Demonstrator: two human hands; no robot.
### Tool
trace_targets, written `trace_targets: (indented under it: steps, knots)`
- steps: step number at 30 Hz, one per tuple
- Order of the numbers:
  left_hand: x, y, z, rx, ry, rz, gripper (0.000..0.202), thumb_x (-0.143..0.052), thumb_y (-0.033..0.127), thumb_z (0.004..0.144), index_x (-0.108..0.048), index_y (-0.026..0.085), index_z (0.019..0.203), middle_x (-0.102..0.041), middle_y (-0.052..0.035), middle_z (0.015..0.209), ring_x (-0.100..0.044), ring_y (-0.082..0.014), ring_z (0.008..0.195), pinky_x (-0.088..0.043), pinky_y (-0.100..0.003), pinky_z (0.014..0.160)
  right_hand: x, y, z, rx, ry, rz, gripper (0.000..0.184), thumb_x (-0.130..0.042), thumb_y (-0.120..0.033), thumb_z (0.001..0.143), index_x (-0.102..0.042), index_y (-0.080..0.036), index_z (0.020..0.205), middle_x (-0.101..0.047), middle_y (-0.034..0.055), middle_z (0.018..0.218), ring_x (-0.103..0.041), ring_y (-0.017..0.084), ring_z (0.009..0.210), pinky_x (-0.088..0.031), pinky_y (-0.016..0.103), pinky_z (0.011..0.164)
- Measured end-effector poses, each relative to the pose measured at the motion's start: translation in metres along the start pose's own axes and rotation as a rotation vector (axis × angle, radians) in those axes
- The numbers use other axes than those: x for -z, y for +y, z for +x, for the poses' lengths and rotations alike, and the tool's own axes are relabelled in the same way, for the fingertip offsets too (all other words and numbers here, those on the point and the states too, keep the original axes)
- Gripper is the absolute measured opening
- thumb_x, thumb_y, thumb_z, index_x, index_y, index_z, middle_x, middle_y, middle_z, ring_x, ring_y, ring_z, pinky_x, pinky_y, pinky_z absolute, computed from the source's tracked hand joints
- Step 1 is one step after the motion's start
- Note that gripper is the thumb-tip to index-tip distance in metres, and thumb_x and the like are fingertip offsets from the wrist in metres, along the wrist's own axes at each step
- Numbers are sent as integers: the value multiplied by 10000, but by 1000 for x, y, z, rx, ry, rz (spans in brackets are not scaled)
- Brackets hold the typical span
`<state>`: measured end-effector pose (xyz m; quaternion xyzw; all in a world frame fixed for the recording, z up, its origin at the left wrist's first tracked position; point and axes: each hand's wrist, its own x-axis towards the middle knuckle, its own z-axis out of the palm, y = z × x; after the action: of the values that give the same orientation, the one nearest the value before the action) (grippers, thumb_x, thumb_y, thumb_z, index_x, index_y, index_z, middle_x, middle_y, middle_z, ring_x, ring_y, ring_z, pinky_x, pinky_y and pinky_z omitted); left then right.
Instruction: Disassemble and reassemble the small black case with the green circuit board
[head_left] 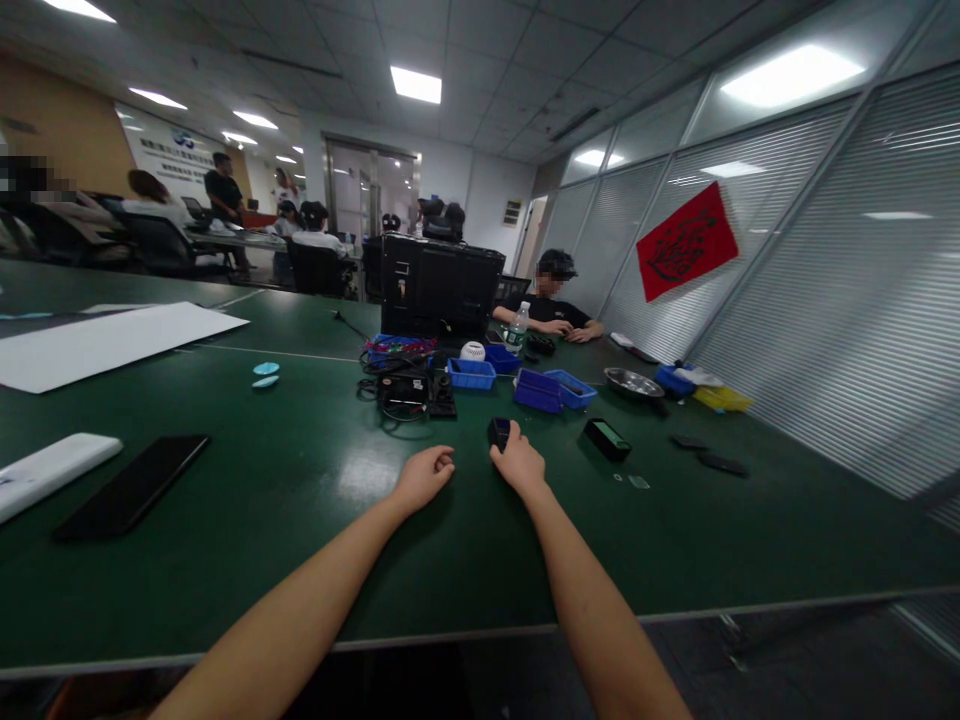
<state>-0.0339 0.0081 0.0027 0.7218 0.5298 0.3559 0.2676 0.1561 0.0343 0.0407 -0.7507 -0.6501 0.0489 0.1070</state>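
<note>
The right hand [520, 462] is partly closed around the device [497, 434], just ahead of its palm over the counter [465, 560]; left of it, the left hand [424, 478] (half-open, visibly holding nothing) rests.

**Shine, Plastic and Paper**

I saw pale glare smeared across the smooth, glossy green desk [465, 560]. The small dark device [498, 430] under the right hand [523, 464] looked like hard plastic. The blue trays [471, 381] were smooth plastic, the bottle [516, 335] clear plastic, and the shallow bowl [636, 384] polished, shiny metal. The large white sheet [127, 335] was matt as paper; the red hanging [686, 245] looked matt too.
</note>
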Motion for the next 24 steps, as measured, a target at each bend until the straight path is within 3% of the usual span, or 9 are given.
trace_targets:
  steps: [8, 14, 18, 20, 22, 24]
  knots:
    - [1, 0, 0, -6, 2, 4, 311, -497, 229, 741, -574, 191, 1040, -645, -7, 879, -575, -116, 749, -436, -230, 725, 5, 1, 1, -23, 34, 42, 643, -375, -447, 808, -158, -176, 1349, -519, 152, 1094, -561, 271, 907, -430, 389, 731]
    - [0, -3, 1, -17, 6, 4, 298, -499, 232, 739, -579, 192, 1023, -646, -3, 870, -575, -109, 731, -435, -218, 696, 23, 3, -6, -83, 257, 155, 582, -328, -438, 838, -188, -190, 1346, -487, 131, 1176, -516, 248, 1006, -410, 345, 794]
    - [-1, -5, 1, -39, 14, -5, 290, -496, 227, 740, -580, 186, 1015, -645, -3, 864, -572, -107, 724, -436, -219, 694, 30, 4, -11, -18, 371, 351, 557, -314, -426, 843, -217, -181, 1334, -437, 114, 1256, -459, 238, 1094, -395, 325, 854]
    - [-1, -4, 1, -41, 12, -6, 298, -497, 224, 738, -574, 182, 1023, -643, -4, 856, -571, -107, 724, -439, -221, 698, 25, 1, -9, 21, 318, 542, 541, -299, -444, 843, -264, -175, 1311, -496, 115, 1182, -509, 226, 1024, -435, 306, 794]
    - [-1, -4, 1, -29, 21, -11, 352, -503, 221, 732, -542, 179, 1079, -636, -10, 877, -568, -105, 711, -446, -229, 702, 11, -5, -6, 38, 191, 810, 515, -273, -477, 842, -346, -169, 1249, -578, 103, 996, -582, 201, 820, -476, 282, 631]
    - [0, -3, 1, -18, 62, -24, 482, -529, 226, 716, -455, 181, 1190, -613, -30, 984, -567, -105, 711, -457, -247, 717, -7, -15, -3, 57, 38, 1119, 470, -267, -498, 838, -434, -164, 1122, -587, 63, 799, -573, 166, 596, -443, 253, 449]
